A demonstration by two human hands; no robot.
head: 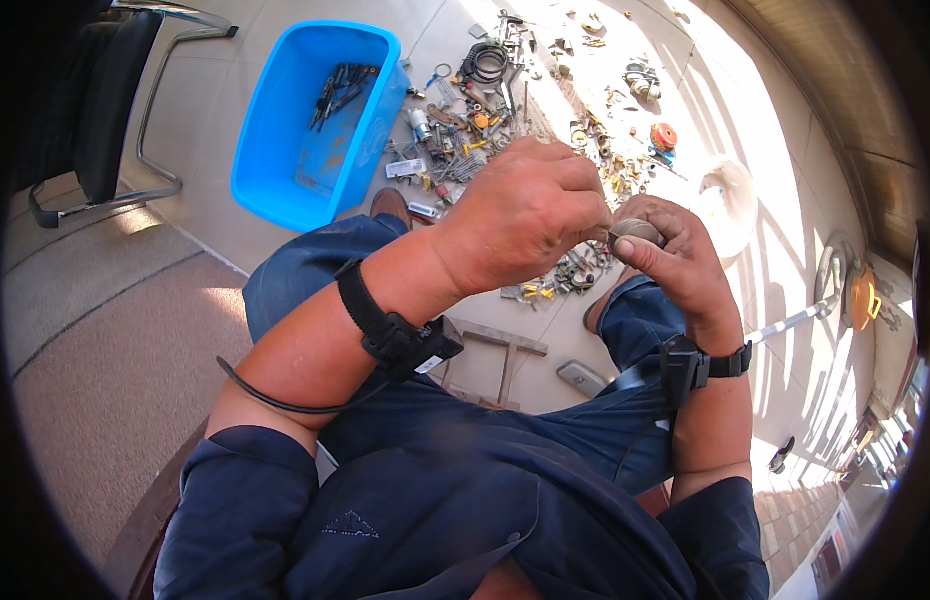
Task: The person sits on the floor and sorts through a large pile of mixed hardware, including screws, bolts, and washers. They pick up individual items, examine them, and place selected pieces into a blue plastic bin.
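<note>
My right hand (663, 251) grips a small round grey object (636, 231) with a ridged surface, its thumb pressed against the near side. What the object is exactly, I cannot tell. My left hand (528, 210) is beside it, back of the hand upward, with fingertips pinched close to the object's left edge. A thin dark piece seems to show at those fingertips, but the fingers hide most of it. Both hands are raised in front of my knees, above a spread of loose metal hardware (465, 161) on the tiled floor.
A blue plastic bin (322, 214) holding several dark tools (341, 94) stands left of the hardware. A coiled black cable (489, 63) lies at the back. A red-topped round part (663, 136) and a white bucket (727, 196) are at right. A black chair (108, 97) stands far left.
</note>
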